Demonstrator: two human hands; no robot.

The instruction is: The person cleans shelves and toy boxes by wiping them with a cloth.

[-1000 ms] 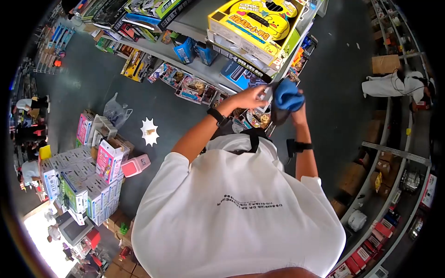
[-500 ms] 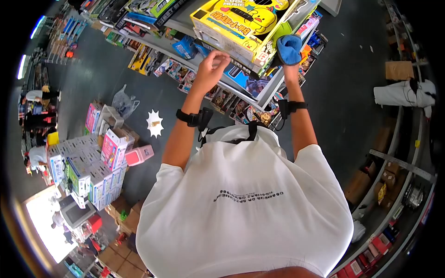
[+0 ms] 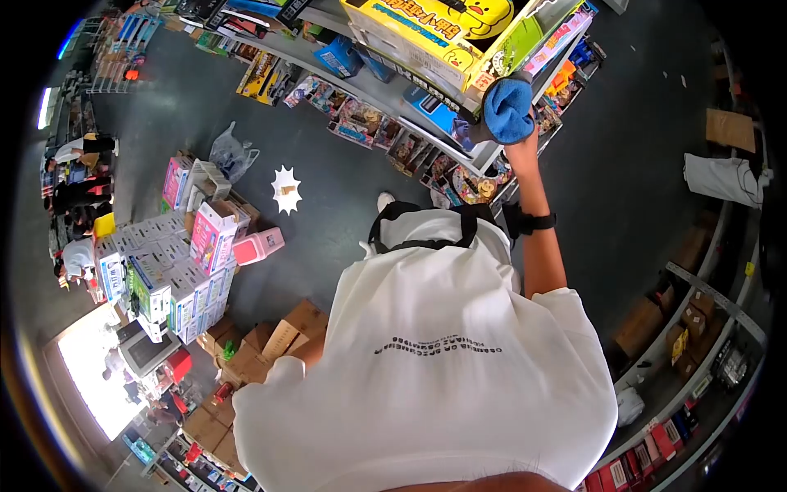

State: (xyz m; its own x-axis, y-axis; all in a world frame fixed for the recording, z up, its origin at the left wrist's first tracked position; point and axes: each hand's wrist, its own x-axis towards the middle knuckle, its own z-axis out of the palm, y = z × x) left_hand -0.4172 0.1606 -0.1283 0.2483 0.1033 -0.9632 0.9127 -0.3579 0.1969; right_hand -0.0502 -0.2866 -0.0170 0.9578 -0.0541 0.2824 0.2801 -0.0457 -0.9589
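Note:
In the head view my right hand (image 3: 522,141) is closed around a soft blue fabric piece with a dark rim (image 3: 508,111); its exact kind I cannot tell. It is at the front corner of a grey shelf (image 3: 484,157), beside a yellow box with duck pictures (image 3: 426,45). The fabric hides most of my fingers. A green round item (image 3: 519,45) and a pink box (image 3: 557,41) lie just behind it. My left hand is out of view; only a bit of that arm shows by the sleeve.
Lower shelves hold several colourful toy packs (image 3: 357,119). To the left stand stacked white boxes (image 3: 164,254), a pink bin (image 3: 258,245) and a clear plastic bag (image 3: 233,153). Cardboard boxes (image 3: 299,324) lie lower left. Shelving (image 3: 689,385) runs along the right. People (image 3: 78,254) are at far left.
My left hand has drawn back from the shelf edge, down and out of view. My right hand still holds the blue fabric piece, now slightly lower and tilted differently. The whole view has shifted.

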